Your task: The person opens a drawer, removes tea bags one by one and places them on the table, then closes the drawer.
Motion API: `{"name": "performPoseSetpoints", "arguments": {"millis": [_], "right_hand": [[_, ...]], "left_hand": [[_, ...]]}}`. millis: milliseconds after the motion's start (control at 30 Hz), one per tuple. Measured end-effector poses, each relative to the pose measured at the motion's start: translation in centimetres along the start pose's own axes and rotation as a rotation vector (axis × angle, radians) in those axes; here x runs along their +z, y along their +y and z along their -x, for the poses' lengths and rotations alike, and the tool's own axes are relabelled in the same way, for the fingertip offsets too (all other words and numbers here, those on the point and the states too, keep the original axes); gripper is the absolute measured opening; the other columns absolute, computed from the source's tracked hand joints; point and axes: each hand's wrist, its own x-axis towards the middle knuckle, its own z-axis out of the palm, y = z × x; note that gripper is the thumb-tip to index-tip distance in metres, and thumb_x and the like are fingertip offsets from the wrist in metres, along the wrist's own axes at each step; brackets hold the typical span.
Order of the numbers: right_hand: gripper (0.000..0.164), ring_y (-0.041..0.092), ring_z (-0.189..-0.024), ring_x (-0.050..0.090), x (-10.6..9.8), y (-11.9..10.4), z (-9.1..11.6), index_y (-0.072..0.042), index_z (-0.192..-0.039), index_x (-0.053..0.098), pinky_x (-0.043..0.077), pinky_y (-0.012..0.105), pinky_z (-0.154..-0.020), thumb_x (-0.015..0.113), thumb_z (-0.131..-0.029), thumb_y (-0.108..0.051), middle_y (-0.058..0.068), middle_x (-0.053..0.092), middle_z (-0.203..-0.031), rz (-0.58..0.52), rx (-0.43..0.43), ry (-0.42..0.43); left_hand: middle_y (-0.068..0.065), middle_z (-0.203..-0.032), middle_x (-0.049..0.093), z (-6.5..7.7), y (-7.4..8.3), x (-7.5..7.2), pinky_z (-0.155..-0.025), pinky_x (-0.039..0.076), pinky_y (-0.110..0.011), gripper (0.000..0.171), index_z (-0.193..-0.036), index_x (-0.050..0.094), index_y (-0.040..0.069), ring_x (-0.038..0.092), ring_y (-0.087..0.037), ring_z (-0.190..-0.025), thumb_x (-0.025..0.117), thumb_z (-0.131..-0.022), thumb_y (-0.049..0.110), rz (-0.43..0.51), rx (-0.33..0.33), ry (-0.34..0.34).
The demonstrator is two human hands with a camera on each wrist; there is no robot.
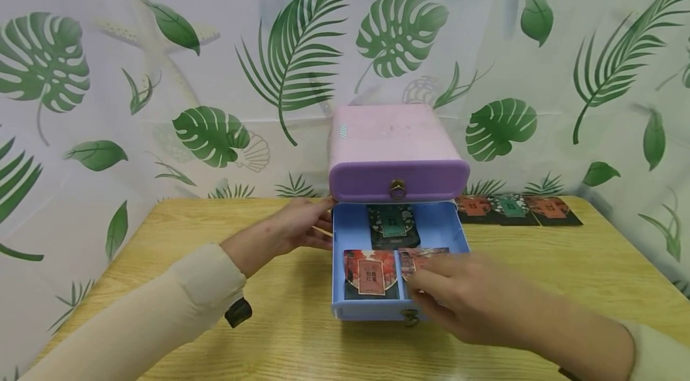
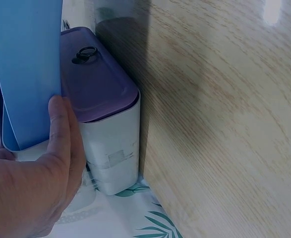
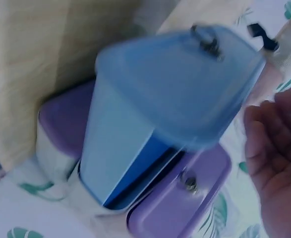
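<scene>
My left hand (image 1: 302, 222) rests against the left side of the small pink drawer cabinet (image 1: 390, 129). Its extended fingers (image 2: 60, 119) lie along the side of the pulled-out blue drawer (image 2: 29, 74). Over the drawer's front-right compartment is my right hand (image 1: 469, 294), fingers bent at a red square packet (image 1: 420, 258) that they partly cover; I cannot tell whether they pinch it. Another red packet (image 1: 371, 274) lies in the front-left compartment, and a dark green one (image 1: 393, 226) in the back compartment. Both hands' palms are largely hidden in the head view.
A purple drawer front (image 1: 399, 182) with a ring pull stands closed above the blue drawer; another purple front (image 2: 98, 74) sits below it. Three packets (image 1: 509, 207) lie in a row at the wooden table's back right. A leaf-patterned cloth (image 1: 302, 57) hangs behind.
</scene>
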Motion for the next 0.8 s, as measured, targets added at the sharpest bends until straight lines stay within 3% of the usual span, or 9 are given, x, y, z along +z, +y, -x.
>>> {"name": "performPoseSetpoints", "arguments": {"millis": [67, 133, 300, 567, 800], "right_hand": [[0.011, 0.001, -0.067, 0.051, 0.0, 1.0, -0.1, -0.016, -0.091, 0.060, 0.048, 0.016, -0.053, 0.065, -0.082, -0.013, -0.008, 0.059, -0.080, 0.014, 0.050, -0.043], [0.019, 0.003, -0.069, 0.052, 0.1, 2.0, -0.1, -0.015, -0.093, 0.062, 0.049, 0.018, -0.054, 0.071, -0.077, -0.012, -0.007, 0.060, -0.082, 0.012, 0.117, -0.137], [0.022, 0.002, -0.070, 0.048, 0.6, 3.8, 0.2, -0.014, -0.093, 0.063, 0.049, 0.020, -0.057, 0.075, -0.075, -0.020, -0.008, 0.057, -0.083, -0.011, 0.275, -0.388], [0.035, 0.005, -0.075, 0.050, 1.5, 5.5, 0.5, -0.015, -0.092, 0.062, 0.049, 0.020, -0.060, 0.080, -0.068, -0.031, -0.006, 0.057, -0.092, -0.099, 0.313, -0.486], [0.049, 0.018, -0.101, 0.053, 2.1, 5.6, 0.9, -0.009, -0.107, 0.062, 0.053, 0.031, -0.079, 0.081, -0.066, -0.029, 0.004, 0.056, -0.113, -0.038, 0.279, -0.547]], "left_hand": [[-0.023, -0.104, 0.062, 0.0, 0.0, 0.0, -0.074, 0.056, -0.037, 0.055, -0.108, 0.056, -0.008, 0.064, -0.029, -0.082, 0.051, -0.093, 0.044, -0.005, -0.001, 0.003], [-0.023, -0.104, 0.062, 0.0, 0.0, 0.0, -0.074, 0.056, -0.037, 0.054, -0.108, 0.056, -0.008, 0.064, -0.029, -0.082, 0.051, -0.093, 0.043, -0.005, -0.001, 0.006], [-0.023, -0.104, 0.061, 0.1, 0.1, 0.1, -0.074, 0.056, -0.038, 0.053, -0.109, 0.056, -0.009, 0.064, -0.028, -0.081, 0.050, -0.094, 0.042, -0.007, 0.008, 0.006], [-0.023, -0.103, 0.061, 0.0, 0.0, 0.1, -0.074, 0.056, -0.037, 0.055, -0.108, 0.056, -0.009, 0.064, -0.028, -0.081, 0.049, -0.094, 0.044, -0.013, 0.009, 0.004], [-0.022, -0.102, 0.062, 0.0, -0.1, 0.0, -0.073, 0.056, -0.038, 0.054, -0.106, 0.057, -0.008, 0.064, -0.028, -0.080, 0.050, -0.093, 0.044, -0.012, 0.008, 0.010]]}}
